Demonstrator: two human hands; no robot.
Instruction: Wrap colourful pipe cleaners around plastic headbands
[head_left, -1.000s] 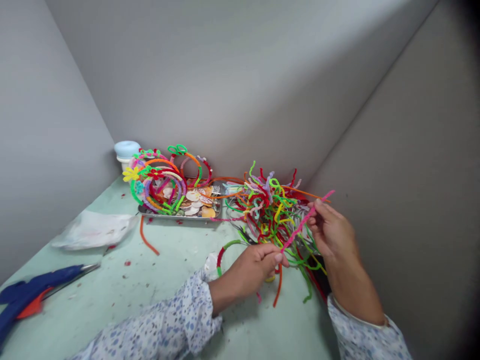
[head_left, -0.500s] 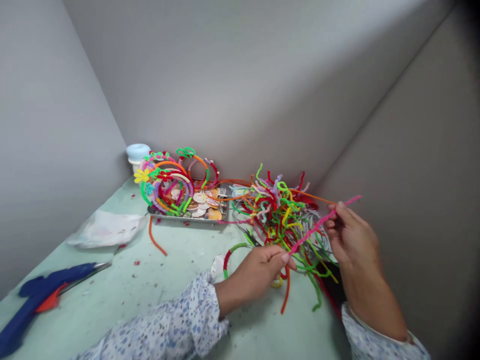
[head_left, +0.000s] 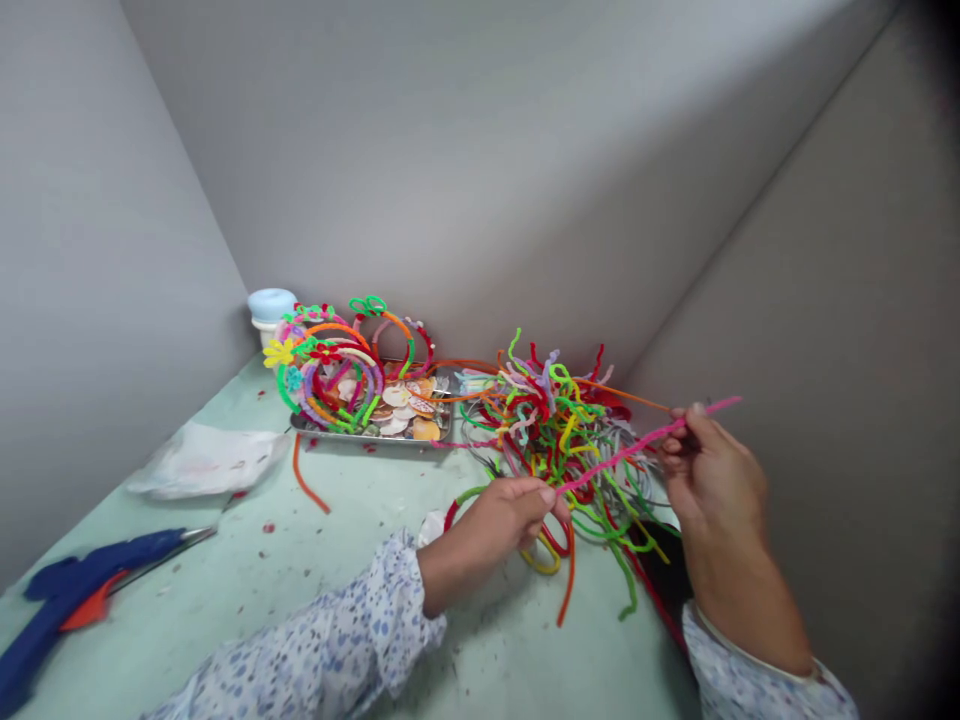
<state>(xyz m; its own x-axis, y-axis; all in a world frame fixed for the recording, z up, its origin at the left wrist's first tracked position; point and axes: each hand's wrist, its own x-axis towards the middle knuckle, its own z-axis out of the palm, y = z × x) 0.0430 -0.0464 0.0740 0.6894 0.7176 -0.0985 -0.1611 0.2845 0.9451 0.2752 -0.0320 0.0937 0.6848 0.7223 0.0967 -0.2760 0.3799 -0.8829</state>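
A pink pipe cleaner (head_left: 622, 455) stretches between my two hands, slanting up to the right. My left hand (head_left: 506, 525) pinches its lower end between thumb and fingers. Toward the other end, my right hand (head_left: 709, 465) grips it, and a short pink tip sticks out past the fingers. Behind it lies a tangled heap of coloured pipe cleaners (head_left: 574, 430). An orange strand runs from the heap to my right fingers; whether they hold it I cannot tell. Partly hidden by my left hand, a headband wrapped in red, green and yellow (head_left: 541, 562) rests on the table.
A metal tray (head_left: 352, 437) of shell-like pieces stands at the back, with finished decorated headbands (head_left: 330, 370) on it. To the left are a blue glue gun (head_left: 82, 585), a plastic bag (head_left: 206, 460) and a blue-lidded container (head_left: 271, 305). Grey walls enclose the green table (head_left: 262, 580).
My hands have drawn apart, the left moving left and the right slightly right, so the pink pipe cleaner is pulled straighter and more of its length shows between them.
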